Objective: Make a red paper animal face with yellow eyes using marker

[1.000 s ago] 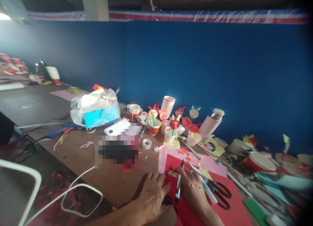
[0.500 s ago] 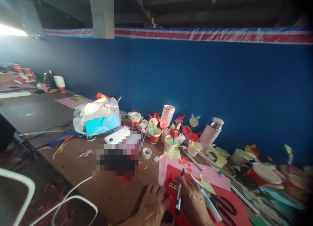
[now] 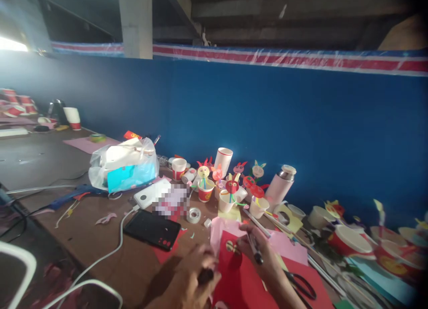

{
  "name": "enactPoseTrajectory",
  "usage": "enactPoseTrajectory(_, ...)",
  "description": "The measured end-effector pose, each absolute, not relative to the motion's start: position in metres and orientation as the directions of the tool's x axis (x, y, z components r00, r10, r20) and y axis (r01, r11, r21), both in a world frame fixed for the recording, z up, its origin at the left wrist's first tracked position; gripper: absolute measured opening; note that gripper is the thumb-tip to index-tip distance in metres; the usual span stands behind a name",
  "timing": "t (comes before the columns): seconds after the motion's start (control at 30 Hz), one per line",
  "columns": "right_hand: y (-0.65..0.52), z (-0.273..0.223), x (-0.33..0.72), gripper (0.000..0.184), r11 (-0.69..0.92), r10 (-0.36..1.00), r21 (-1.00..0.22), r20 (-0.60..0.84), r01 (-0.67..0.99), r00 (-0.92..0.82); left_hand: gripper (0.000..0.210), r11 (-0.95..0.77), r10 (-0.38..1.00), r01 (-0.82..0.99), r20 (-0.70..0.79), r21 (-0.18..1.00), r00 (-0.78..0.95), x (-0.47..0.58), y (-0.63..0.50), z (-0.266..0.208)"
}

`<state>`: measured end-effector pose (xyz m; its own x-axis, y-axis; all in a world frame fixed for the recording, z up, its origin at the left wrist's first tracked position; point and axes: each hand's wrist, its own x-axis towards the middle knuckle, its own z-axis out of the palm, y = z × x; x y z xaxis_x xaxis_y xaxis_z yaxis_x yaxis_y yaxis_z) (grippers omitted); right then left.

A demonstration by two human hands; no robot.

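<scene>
Right hand [image 3: 262, 255] low in the view, fingers curled round a black marker [image 3: 254, 248], tip slanting down toward 5 o'clock. Left hand [image 3: 192, 280] at 9 o'clock from it, blurred, closed on a small dark cap [image 3: 205, 276] pinched against the near edge of a red paper sheet [image 3: 240, 280]. Hands apart, the red sheet between them. On that sheet, at 10 o'clock from the right hand, a small round yellowish drawing [image 3: 230, 246]; detail too blurred to tell. Under the red sheet, pink paper [image 3: 289, 249] showing at 12 and 2 o'clock. Black-handled scissors [image 3: 301, 286] lying on the sheet at 4 o'clock from the right hand, blades partly hidden by the wrist.

At 10 o'clock from the left hand, a black phone [image 3: 152, 229] flat on the brown table [image 3: 100, 242], a white cable [image 3: 110, 251] running from it toward 7 o'clock. Just beyond the phone, a white power bank [image 3: 147, 194] and a clear tape roll [image 3: 194, 215]. Farther out at 10 o'clock, a plastic bag [image 3: 123, 166] with white and turquoise contents, a blue glue gun [image 3: 68, 198] to its left.

At 12 o'clock from the hands, a cluster of paper cups with paper animal faces on sticks [image 3: 227, 188], one tall white cup [image 3: 223, 159] behind them. At 1 o'clock, a pale pink flask [image 3: 279, 186] leaning against the blue wall [image 3: 301, 130]. At 3 o'clock, more red and white cups [image 3: 351, 240], blurred.
</scene>
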<state>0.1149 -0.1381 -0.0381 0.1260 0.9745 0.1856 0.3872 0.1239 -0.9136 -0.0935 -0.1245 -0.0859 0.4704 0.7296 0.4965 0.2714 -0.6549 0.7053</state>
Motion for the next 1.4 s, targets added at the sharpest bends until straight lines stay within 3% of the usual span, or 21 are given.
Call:
enactPoseTrajectory(0.07,-0.14,-0.011,0.102,0.027,0.151,0.965,-0.956,0.198,0.252,0.171,0.029,-0.368,0.893,0.144,0.306,0.919,0.33,-0.102,-0.122,-0.065)
enactPoseTrajectory(0.1,-0.14,0.001,0.095,0.029,0.149,0.971,-0.963,0.185,0.226,0.148,0.036,-0.248,0.932,0.055,0.222,0.967,0.288,-0.106,-0.121,-0.058)
enactPoseTrajectory(0.2,-0.142,0.02,0.073,0.03,0.19,0.967,-0.963,0.216,0.189,0.132,0.051,-0.074,0.964,-0.15,0.11,0.986,0.243,-0.112,-0.121,-0.042)
enactPoseTrajectory(0.33,-0.142,0.019,0.054,0.035,0.225,0.962,-0.97,0.236,0.092,0.134,0.054,-0.107,0.966,-0.22,0.153,0.97,0.206,-0.117,-0.131,-0.028)
enactPoseTrajectory(0.5,-0.14,0.022,0.047,0.042,0.113,0.993,-0.991,0.11,-0.071,0.038,0.051,-0.168,0.962,-0.194,0.203,0.967,0.182,-0.124,-0.132,-0.016)
enactPoseTrajectory(0.73,-0.138,0.01,0.041,0.033,-0.111,0.991,-0.91,-0.068,-0.399,-0.119,0.045,-0.227,0.934,-0.28,0.29,0.933,0.21,-0.128,-0.133,-0.02)
enactPoseTrajectory(0.9,-0.141,0.0,0.039,0.026,-0.154,0.981,-0.879,-0.08,-0.452,-0.179,0.039,-0.168,0.916,-0.35,0.277,0.921,0.289,-0.127,-0.139,-0.015)
enactPoseTrajectory(1.0,-0.139,0.001,0.044,0.026,-0.138,0.984,-0.913,-0.084,-0.384,-0.156,0.038,-0.14,0.906,-0.345,0.261,0.928,0.333,-0.127,-0.136,-0.015)
enactPoseTrajectory(1.1,-0.137,-0.001,0.059,0.023,-0.014,1.0,-0.982,-0.01,-0.189,-0.022,0.045,-0.1,0.888,-0.286,0.216,0.953,0.407,-0.13,-0.125,-0.02)
enactPoseTrajectory(1.27,-0.14,-0.024,0.092,0.031,0.069,0.977,-0.996,0.08,0.062,0.199,0.05,0.054,0.938,-0.085,-0.021,0.995,0.346,-0.136,-0.105,-0.029)
enactPoseTrajectory(1.4,-0.144,-0.044,0.107,0.032,0.012,0.954,-0.971,0.082,0.237,0.288,0.051,0.133,0.937,-0.203,-0.056,0.97,0.345,-0.101,-0.087,-0.026)
